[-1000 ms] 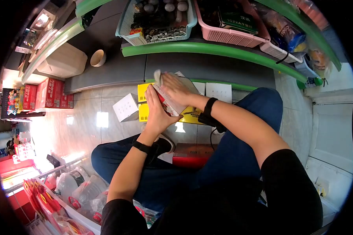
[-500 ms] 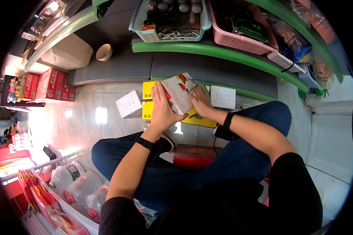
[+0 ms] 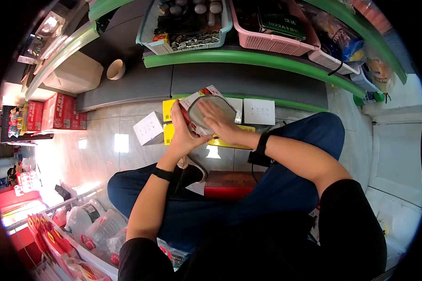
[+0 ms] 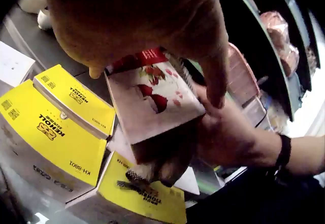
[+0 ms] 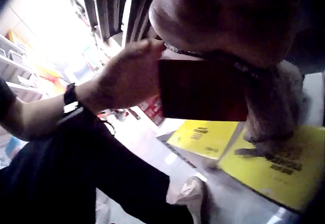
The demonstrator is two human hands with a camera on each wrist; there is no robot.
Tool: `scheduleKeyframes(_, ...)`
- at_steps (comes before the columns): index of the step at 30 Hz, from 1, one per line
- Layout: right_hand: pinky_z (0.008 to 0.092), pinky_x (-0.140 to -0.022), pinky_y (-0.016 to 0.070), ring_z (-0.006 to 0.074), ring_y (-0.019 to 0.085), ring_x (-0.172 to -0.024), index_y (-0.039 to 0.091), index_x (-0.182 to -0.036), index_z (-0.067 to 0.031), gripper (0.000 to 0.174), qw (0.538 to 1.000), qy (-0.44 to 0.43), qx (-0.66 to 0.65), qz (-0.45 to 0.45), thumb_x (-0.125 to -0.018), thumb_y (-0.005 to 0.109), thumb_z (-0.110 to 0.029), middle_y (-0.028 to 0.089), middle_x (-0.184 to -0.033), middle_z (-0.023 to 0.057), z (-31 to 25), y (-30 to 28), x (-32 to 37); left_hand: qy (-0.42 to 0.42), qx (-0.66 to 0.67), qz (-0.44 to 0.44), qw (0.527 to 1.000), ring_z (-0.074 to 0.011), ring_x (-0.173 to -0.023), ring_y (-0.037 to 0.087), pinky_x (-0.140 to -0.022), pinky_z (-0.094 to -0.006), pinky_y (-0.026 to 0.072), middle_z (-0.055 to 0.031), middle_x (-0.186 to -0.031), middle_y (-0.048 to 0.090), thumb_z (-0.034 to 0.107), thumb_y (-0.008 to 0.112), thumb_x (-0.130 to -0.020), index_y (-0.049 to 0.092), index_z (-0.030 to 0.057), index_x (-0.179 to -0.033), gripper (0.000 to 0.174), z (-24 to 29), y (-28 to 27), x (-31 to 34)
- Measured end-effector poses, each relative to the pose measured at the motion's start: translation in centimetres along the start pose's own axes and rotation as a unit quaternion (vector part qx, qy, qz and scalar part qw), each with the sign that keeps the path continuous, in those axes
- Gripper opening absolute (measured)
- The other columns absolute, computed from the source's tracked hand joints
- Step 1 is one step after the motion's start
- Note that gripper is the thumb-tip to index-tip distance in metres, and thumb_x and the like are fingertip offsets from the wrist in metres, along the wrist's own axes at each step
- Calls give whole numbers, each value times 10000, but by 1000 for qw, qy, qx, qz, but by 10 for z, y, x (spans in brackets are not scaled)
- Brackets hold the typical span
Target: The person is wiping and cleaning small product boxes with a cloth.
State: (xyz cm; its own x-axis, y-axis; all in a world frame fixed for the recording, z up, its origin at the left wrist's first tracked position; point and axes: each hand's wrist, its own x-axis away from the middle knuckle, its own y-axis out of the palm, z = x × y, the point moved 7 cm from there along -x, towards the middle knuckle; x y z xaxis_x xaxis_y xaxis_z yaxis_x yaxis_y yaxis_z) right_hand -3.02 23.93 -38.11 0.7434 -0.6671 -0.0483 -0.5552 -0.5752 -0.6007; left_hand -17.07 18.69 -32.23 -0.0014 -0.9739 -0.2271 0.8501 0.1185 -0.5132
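Box (image 3: 202,93) betw. hands, long axis approx. near-far. L hand (image 3: 180,136) grips left side; R hand (image 3: 222,124) flat, prob. pressing cloth (image 3: 213,105) on right face.

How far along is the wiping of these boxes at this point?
Done: nothing shows which boxes are already wiped.
In hand: the left hand grips a strawberry-print box while the right hand presses a grey cloth flat against its face.
Left: yellow boxes and white boxes lie on the floor. Some probably still need wiping, but I cannot tell which.
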Motion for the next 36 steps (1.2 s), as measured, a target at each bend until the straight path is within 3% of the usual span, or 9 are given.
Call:
scheduleKeyframes(4, 485, -1312, 168, 401, 174, -1624, 177, -1703, -75, 697, 984, 70, 158, 45, -1124, 343, -425, 183, -1756, 219, 82, -3, -1, -259, 143, 95, 951, -310, -1389, 446, -1125, -401, 446, -211, -1482, 385, 275, 874, -843, 271, -12, -1556, 977, -58, -5, 3)
scheduleKeyframes(6, 480, -1301, 199, 416, 202, -1612, 205, -1697, -81, 720, 982, 174, 40, 58, -1109, 385, -455, 204, -1746, 234, 106, -6, 6, -371, 237, 144, 886, -230, -1132, 656, -932, -384, 566, -123, -1295, 609, 338, 809, -915, 453, -5, -1432, 716, -73, 0, 11)
scheduleKeyframes(10, 437, -1252, 300, 447, 375, -1524, 291, -1656, -57, 703, 962, 251, -64, 83, -1103, 445, -461, 416, -1613, 302, 110, -5, 14, -442, 363, 41, 819, -178, -986, 717, -816, -357, 594, -78, -1142, 729, 296, 814, -897, 655, 42, -1273, 482, -75, 4, 13)
scheduleKeyframes(14, 440, -1140, 426, 406, 571, -1341, 477, -1518, 4, 576, 959, 271, -76, 30, -1140, 363, -415, 572, -1476, 282, 93, -34, 9, -373, 326, 8, 869, -190, -1040, 712, -865, -355, 591, -112, -1170, 719, 220, 848, -864, 593, 8, -1303, 550, -39, -7, 3)
scheduleKeyframes(18, 384, -1031, 496, 255, 654, -1119, 599, -1317, 25, 584, 908, 193, -337, 154, -1170, 300, -454, 694, -1248, 150, 74, -55, 4, -256, 247, -1, 934, -225, -1133, 681, -999, -379, 552, -135, -1225, 687, 182, 902, -844, 481, 2, -1365, 694, -42, -11, 1)
scheduleKeyframes(21, 365, -1021, 508, 222, 662, -1128, 627, -1284, 5, 559, 843, 198, -457, 205, -1170, 316, -446, 697, -1249, 129, 43, -84, 2, -179, 142, -47, 972, -237, -1153, 675, -1012, -380, 548, -141, -1238, 679, 186, 913, -834, 467, -1, -1360, 715, -8, -15, -4)
scheduleKeyframes(25, 368, -1031, 521, 214, 680, -1158, 619, -1362, -18, 570, 861, 183, -446, 161, -1164, 345, -476, 688, -1321, 121, 25, -106, -3, -119, 122, -27, 985, -228, -1165, 661, -1022, -382, 538, -145, -1239, 670, 135, 895, -829, 456, 4, -1369, 708, 11, -15, -4)
scheduleKeyframes(30, 384, -1059, 541, 211, 679, -1222, 618, -1423, -66, 548, 727, 242, -640, 60, -1159, 362, -473, 695, -1379, 91, 32, -68, -6, -158, 305, 103, 933, -205, -1091, 652, -971, -353, 536, -113, -1196, 671, 64, 760, -866, 509, 14, -1343, 541, 12, -26, -2)
scheduleKeyframes(36, 408, -1065, 528, 243, 671, -1222, 598, -1431, -60, 529, 756, 310, -577, -6, -1150, 320, -411, 681, -1397, 117, 25, -19, 10, -195, 362, 162, 897, -182, -1040, 641, -945, -331, 525, -105, -1161, 666, 100, 728, -885, 560, 13, -1275, 433, 2, -52, 3)
